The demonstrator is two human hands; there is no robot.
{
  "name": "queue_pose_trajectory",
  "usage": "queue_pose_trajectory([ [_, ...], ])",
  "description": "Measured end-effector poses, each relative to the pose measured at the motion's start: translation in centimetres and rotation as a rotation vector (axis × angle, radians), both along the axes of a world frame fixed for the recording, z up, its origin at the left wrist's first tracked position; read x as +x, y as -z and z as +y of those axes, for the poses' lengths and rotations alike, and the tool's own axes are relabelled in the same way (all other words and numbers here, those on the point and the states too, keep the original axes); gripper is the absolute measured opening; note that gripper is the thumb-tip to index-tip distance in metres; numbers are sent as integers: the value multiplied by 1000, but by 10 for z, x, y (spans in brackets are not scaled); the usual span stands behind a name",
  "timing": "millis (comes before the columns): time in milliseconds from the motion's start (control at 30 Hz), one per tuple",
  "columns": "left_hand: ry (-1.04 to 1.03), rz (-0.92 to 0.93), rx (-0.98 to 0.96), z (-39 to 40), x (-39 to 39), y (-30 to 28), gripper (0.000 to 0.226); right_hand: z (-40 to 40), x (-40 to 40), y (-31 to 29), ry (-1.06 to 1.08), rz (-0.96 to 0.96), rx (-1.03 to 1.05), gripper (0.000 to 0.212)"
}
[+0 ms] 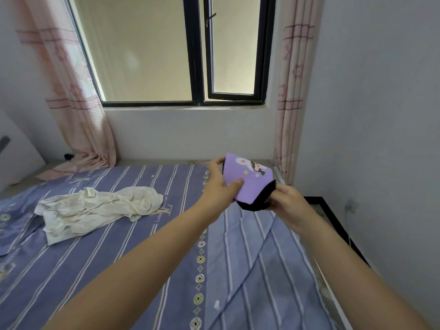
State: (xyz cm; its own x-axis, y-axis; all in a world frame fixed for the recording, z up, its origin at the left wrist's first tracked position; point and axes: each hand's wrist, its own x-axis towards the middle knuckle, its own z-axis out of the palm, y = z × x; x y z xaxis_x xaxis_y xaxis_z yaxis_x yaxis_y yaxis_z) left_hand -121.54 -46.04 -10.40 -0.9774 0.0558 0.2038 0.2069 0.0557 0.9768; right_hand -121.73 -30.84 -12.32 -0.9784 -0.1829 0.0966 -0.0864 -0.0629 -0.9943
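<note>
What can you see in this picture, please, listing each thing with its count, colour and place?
sock: one, purple with a cartoon print and a black end, held in the air over the far right part of the bed
crumpled cloth: one, cream, lying on the left of the bed
bed sheet: one, blue-purple with pale stripes, covering the bed
window: one, black frame, in the far wall
curtains: two, pink patterned, one on each side of the window
left hand: one, grips the sock's purple part
right hand: one, pinches the sock's black end
</note>
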Motion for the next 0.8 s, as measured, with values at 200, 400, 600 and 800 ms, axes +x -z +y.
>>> queue_pose_trajectory([
  [200, 268, -161, 1, 0, 0, -4, 35, 20, -1, -7, -58, -111, -351, 27],
  [400, 384, -183, -278, -1, 9, -1, 30, 26, 0, -14, 43, -108, -86, 30],
  [600, 64, -108, -2, -20, 16, 2, 21, -5, 0, -19, 34, 17, 30, 30],
  [800, -231, -115, 9, -70, 44, 16, 26, -61, 0, -13, -33, 162, 256, 26],
])
